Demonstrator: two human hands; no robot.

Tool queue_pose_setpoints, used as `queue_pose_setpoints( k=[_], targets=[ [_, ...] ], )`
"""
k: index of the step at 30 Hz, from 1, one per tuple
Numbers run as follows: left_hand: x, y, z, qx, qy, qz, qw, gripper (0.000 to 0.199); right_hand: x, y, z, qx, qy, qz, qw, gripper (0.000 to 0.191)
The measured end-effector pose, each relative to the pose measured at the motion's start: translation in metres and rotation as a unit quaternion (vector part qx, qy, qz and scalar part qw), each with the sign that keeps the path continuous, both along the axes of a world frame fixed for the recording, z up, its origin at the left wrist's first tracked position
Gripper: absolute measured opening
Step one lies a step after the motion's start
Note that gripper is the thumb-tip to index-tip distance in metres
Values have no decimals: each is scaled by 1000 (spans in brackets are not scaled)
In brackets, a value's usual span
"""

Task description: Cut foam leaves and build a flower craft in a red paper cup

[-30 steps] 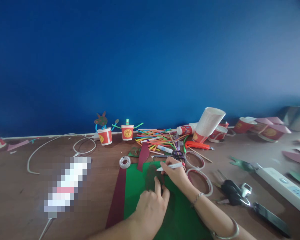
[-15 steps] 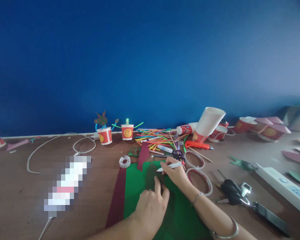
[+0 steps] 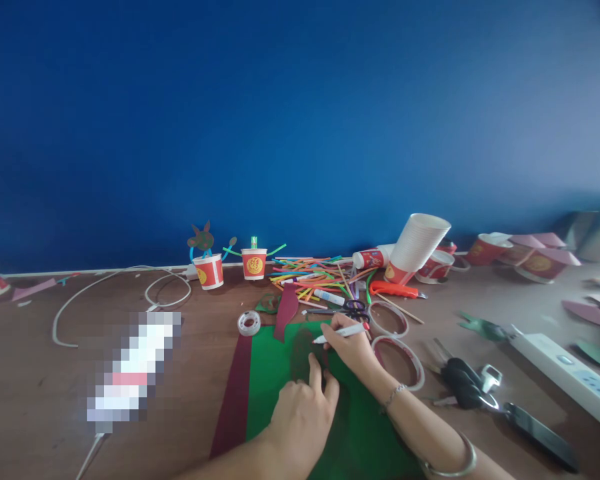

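Note:
My right hand (image 3: 349, 337) pinches a white marker (image 3: 353, 330) with a red end, its tip low over a sheet of green paper (image 3: 275, 353). On that sheet rests my left hand (image 3: 305, 407), index finger stretched forward and the fingers apart, pressing the paper just below the marker tip. A dark shadow covers the paper around both hands, so any drawn line there cannot be made out. Under the green sheet, a dark red sheet (image 3: 233, 400) shows along the left. A cut dark red paper piece (image 3: 286, 313) overlaps the green sheet's top edge.
Behind the paper lie scissors (image 3: 330, 311), a glue stick (image 3: 329, 297), colourful straws (image 3: 305, 273) and a tape roll (image 3: 249, 323). Larger tape rolls (image 3: 399, 363), keys (image 3: 465, 383) and a power strip (image 3: 570, 373) are rightward. Stacked paper cups (image 3: 420, 247) lean near the wall.
Almost nothing differs. Both hands and the marker keep their places on the paper, and the whole view has shifted very slightly.

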State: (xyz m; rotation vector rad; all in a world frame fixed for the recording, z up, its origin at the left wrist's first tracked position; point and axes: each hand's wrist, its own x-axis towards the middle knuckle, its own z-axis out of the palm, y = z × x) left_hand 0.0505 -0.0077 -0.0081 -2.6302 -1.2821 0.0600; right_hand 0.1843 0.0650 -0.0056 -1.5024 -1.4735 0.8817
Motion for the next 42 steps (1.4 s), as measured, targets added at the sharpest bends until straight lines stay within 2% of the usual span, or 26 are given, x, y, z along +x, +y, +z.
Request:
queue_pose_setpoints(
  k=[13, 33, 42],
  targets=[
    [0, 1, 0, 6, -7, -5, 1000, 36, 1, 2, -7, 6, -5, 14, 1000, 24],
    [-1, 0, 4, -16, 3, -1, 1000, 38, 0, 2, -5, -1, -29, 12, 1000, 25],
    [0, 1, 0, -9, 4, 1, 1000, 39, 0, 2, -5, 3, -31, 11, 999, 24]
  ],
)
